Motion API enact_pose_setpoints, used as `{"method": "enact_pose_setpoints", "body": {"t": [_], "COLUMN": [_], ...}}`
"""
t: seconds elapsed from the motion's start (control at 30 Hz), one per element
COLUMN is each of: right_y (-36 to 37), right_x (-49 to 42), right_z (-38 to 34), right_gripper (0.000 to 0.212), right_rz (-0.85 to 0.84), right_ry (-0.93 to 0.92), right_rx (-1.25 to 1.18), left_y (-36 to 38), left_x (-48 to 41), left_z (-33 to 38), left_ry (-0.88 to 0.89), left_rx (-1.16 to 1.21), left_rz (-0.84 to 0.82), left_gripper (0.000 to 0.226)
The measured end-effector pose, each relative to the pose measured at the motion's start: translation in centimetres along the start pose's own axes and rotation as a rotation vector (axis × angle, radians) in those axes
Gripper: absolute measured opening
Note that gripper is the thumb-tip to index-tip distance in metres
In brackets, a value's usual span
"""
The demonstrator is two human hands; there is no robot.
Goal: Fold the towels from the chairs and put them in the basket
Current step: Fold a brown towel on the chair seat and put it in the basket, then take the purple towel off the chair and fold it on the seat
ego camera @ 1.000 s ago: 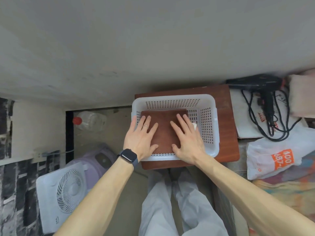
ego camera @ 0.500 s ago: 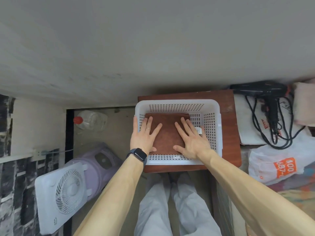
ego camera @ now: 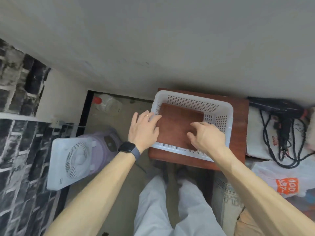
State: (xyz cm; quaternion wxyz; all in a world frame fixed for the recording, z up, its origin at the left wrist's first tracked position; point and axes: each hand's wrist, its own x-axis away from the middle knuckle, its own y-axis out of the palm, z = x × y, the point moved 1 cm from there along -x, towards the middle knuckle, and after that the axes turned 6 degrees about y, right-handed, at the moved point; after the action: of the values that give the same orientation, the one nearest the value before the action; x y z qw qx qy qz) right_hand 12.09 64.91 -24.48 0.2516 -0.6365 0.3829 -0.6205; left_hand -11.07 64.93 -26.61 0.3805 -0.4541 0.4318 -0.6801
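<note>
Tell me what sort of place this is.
Probably a cramped home corner: a white box fan on the floor, a black hair dryer, and a folded brown towel in a white plastic basket.

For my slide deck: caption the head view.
Left hand and right hand over a folded brown towel in a white basket.

towel (ego camera: 177,123): brown, folded flat (square) | in white basket (ego camera: 187,97), left side
</note>
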Motion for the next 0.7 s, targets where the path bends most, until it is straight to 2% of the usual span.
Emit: {"method": "enact_pose_setpoints", "body": {"t": [0.1,0.33,0.5,0.57,0.7], "right_y": [-2.1,-4.4,-1.9,0.3,6.5], "right_x": [2.1,8.7,18.3,23.3,34.4], "right_z": [-3.0,-16.9,-26.8,-30.3,-34.5], "right_gripper": [0.044,0.034,0.025,0.029,0.031], "right_rz": [0.107,-0.024,-0.017,-0.078,-0.2], "right_ry": [-0.265,-0.896,-1.318,-1.409,-1.599], "right_rx": [-0.001,0.08,0.283,0.341,0.488], "left_y": [-1.2,-4.8,-4.5,-3.4,-0.1], "left_x": [5.3,22.9,38.7,45.4,57.4], "left_z": [-2.4,-6.0,-5.2,-3.7,1.5], "left_ry": [-0.401,-1.006,-1.377,-1.517,-1.787], "left_rx": [0.201,0.6,0.598,0.589,0.603], "left_rz": [0.108,0.415,0.616,0.7,0.72], "left_gripper": [0.045,0.028,0.028,0.028,0.032]}}
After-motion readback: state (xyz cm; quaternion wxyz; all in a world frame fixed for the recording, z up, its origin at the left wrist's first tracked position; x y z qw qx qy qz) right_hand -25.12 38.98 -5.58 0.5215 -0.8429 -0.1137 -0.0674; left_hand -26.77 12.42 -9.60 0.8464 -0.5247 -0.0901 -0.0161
